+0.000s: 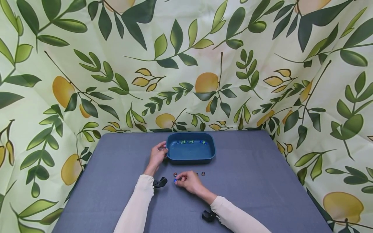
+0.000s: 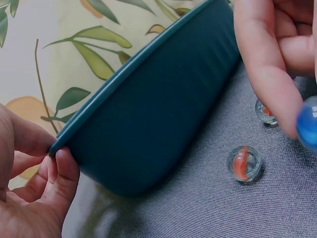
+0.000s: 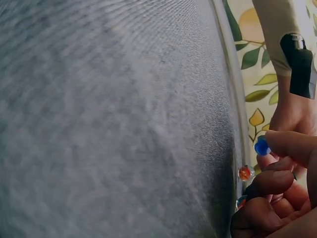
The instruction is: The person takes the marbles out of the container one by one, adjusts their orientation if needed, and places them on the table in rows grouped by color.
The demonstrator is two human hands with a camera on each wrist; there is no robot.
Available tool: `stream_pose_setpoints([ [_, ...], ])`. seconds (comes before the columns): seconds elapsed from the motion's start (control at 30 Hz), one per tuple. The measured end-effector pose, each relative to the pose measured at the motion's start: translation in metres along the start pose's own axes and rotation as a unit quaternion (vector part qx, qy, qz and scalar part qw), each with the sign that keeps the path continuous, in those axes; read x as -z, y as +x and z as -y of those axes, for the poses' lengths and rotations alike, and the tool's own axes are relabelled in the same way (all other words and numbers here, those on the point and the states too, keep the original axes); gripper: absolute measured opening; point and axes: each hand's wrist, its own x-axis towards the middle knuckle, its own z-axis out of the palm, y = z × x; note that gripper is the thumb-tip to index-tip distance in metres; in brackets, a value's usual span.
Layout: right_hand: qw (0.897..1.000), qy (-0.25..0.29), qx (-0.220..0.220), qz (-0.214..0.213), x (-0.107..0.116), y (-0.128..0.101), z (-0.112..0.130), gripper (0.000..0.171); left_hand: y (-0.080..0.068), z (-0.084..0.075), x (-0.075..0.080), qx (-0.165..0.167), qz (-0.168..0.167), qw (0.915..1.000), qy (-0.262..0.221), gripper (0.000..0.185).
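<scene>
A dark blue rectangular plastic basin (image 1: 190, 155) stands at the back of the table. My left hand (image 1: 157, 156) pinches its left rim between thumb and fingers, plainest in the left wrist view. Inside, along the far side, lie several small blue and green marbles (image 1: 187, 142). In front of the basin, my right hand (image 1: 190, 183) holds a blue marble (image 2: 308, 126) at the tips of its thumb and finger. Close by, clear marbles with orange swirls lie on the cloth, one (image 2: 244, 163) left of the right hand and another (image 1: 203, 173) beyond it; others are partly hidden.
A grey-blue cloth (image 1: 247, 181) covers the table. Behind and beside it hangs a leaf-and-fruit patterned curtain (image 1: 186, 97). Each wrist wears a black camera, such as the left one (image 1: 160, 182).
</scene>
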Motion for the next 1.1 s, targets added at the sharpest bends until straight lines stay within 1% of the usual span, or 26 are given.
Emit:
stream_pose_setpoints([
  [0.27,1.0,-0.023,-0.005,0.002,-0.002,0.002,-0.001,0.01,0.0,-0.001,-0.001,0.003,0.001,1.0,0.003,0.048],
  [0.53,0.999,-0.042,-0.009,0.011,-0.005,0.003,-0.003,0.008,0.001,0.001,0.0,0.004,0.005,1.0,0.007,0.048],
  [0.77,0.999,-0.048,-0.007,0.01,-0.006,0.003,-0.003,0.01,0.001,0.001,0.001,0.001,0.006,1.0,0.001,0.048],
  [0.93,0.999,-0.034,-0.002,-0.005,-0.001,-0.001,-0.004,0.013,0.0,0.001,0.0,0.002,0.01,0.9999,-0.005,0.048],
  [1.1,0.999,-0.024,0.01,-0.021,0.014,-0.004,0.002,0.01,-0.001,-0.001,0.001,0.002,0.009,1.0,0.001,0.048],
])
